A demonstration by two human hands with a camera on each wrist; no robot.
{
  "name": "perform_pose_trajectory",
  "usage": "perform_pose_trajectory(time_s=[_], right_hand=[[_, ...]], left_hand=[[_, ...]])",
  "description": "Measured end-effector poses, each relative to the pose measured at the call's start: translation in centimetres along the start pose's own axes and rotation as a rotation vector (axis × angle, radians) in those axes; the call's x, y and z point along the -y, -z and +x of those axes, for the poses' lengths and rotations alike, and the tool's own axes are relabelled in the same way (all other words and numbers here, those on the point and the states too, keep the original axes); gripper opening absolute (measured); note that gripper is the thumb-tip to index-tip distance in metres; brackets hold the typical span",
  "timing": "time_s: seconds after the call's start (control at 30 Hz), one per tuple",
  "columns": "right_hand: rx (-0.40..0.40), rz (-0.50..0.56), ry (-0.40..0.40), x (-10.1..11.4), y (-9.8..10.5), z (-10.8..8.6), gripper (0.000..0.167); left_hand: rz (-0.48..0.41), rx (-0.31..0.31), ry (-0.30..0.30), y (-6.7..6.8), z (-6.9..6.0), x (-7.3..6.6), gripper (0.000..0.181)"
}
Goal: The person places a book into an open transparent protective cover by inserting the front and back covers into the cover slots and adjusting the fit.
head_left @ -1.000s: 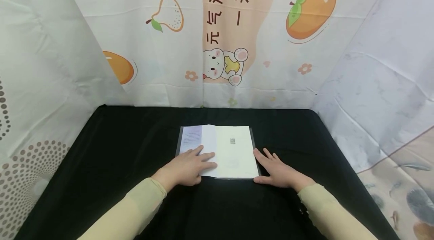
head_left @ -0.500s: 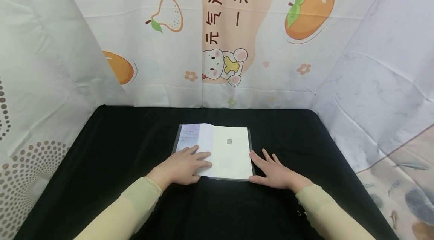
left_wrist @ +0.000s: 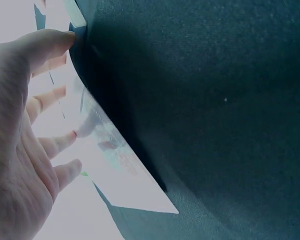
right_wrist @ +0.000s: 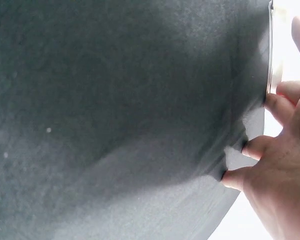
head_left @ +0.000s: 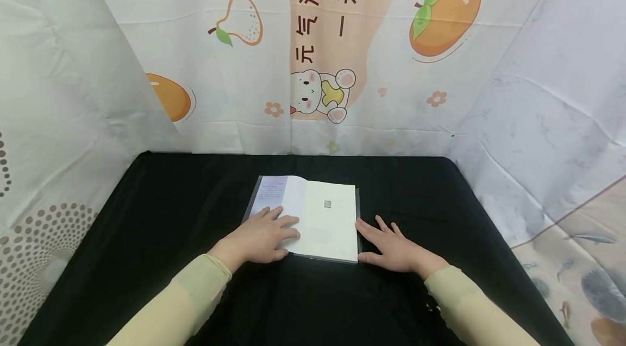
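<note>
An open book [head_left: 329,232] lies on the black cloth, its right page pale with a small printed square code. A lilac strip with small text runs along its left side. My left hand [head_left: 259,234] rests spread on the left page. In the left wrist view, that left hand [left_wrist: 27,115] has its fingers apart, and the left cover [left_wrist: 135,190] is tilted slightly above the cloth. At the right edge, my right hand [head_left: 391,248] touches the book with thumb and index finger. The right wrist view shows several fingertips of the right hand [right_wrist: 277,145] down on the cloth.
The black cloth [head_left: 195,188] covers the table out to its edges. Behind it hangs a white curtain [head_left: 401,74] printed with fruit, writing and a cartoon animal. More light curtains [head_left: 548,90] close in both sides.
The book has slid slightly left and turned a little clockwise, its right side nearer to me. Both hands have shifted left with it, fingers still spread.
</note>
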State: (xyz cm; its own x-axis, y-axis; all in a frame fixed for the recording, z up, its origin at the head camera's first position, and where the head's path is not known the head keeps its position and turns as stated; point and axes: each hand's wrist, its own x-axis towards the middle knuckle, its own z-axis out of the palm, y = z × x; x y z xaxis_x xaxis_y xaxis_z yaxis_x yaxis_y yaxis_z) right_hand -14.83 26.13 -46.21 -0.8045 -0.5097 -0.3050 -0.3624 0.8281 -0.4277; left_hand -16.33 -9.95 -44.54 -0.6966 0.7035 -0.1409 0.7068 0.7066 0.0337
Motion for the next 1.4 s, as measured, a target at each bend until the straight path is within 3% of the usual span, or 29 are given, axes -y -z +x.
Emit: perform_pose_trajectory(time_s=[0.37, 0.63, 0.97, 1.4], right_hand=[[-0.125, -0.060, 0.058, 0.7, 0.1, 0.0, 0.068], [-0.193, -0.103, 0.046, 0.8, -0.2, 0.3, 0.067], [-0.195, -0.102, 0.008, 0.9, -0.6, 0.7, 0.070], [-0.171, -0.091, -0.059, 1.4, -0.6, 1.1, 0.070]], left_hand=[[0.020, -0.096, -0.041, 0.0, 1.3, -1.1, 0.036], [0.004, -0.062, -0.028, -0.2, 2.2, -2.1, 0.046], [0.000, -0.041, -0.040, -0.5, 3.1, -3.2, 0.058], [0.000, -0.001, -0.034, -0.5, 4.3, -4.8, 0.062]])
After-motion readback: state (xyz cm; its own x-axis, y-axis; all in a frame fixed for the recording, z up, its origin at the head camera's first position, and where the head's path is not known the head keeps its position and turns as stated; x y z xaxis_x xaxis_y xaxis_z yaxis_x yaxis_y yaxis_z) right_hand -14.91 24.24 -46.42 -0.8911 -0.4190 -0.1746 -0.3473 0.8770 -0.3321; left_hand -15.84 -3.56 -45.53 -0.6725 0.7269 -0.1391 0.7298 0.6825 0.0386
